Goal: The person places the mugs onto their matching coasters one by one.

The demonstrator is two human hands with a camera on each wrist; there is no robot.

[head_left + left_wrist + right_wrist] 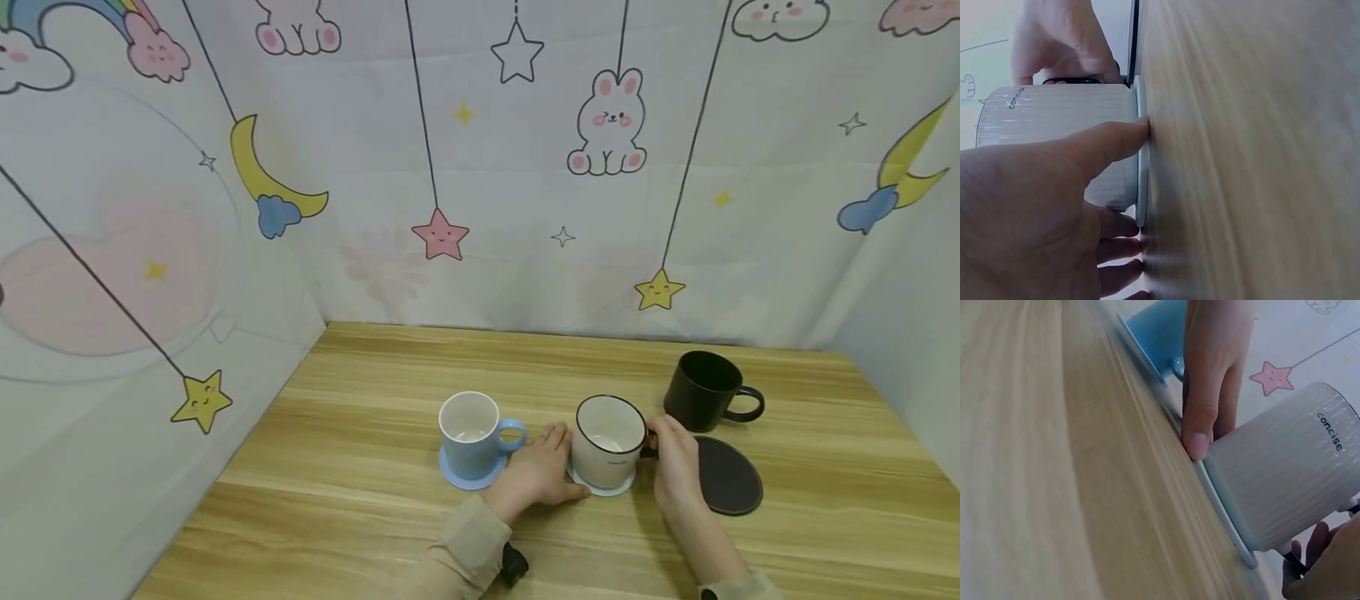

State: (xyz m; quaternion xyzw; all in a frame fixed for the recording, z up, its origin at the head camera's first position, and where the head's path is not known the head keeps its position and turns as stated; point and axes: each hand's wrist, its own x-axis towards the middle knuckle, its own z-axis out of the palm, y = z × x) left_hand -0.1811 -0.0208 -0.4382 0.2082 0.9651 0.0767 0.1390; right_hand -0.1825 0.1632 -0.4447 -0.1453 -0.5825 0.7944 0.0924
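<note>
A white mug (607,446) with a black rim and a black handle stands upright on a pale coaster (600,490). My right hand (678,462) grips the mug's handle from the right. On the other side, my left hand (542,471) holds the coaster's edge low beside the mug, thumb at the front and fingers toward the back. In the left wrist view the thumb (1119,137) lies across the coaster's rim, fingertips close to the table. The word "concise" shows on the mug's side in the right wrist view.
Left of the hands, a blue mug (471,437) stands on a blue coaster (450,473). A black mug (701,392) sits at the back right, behind a dark round coaster (729,477). A printed white curtain (510,283) borders the wooden table (337,500).
</note>
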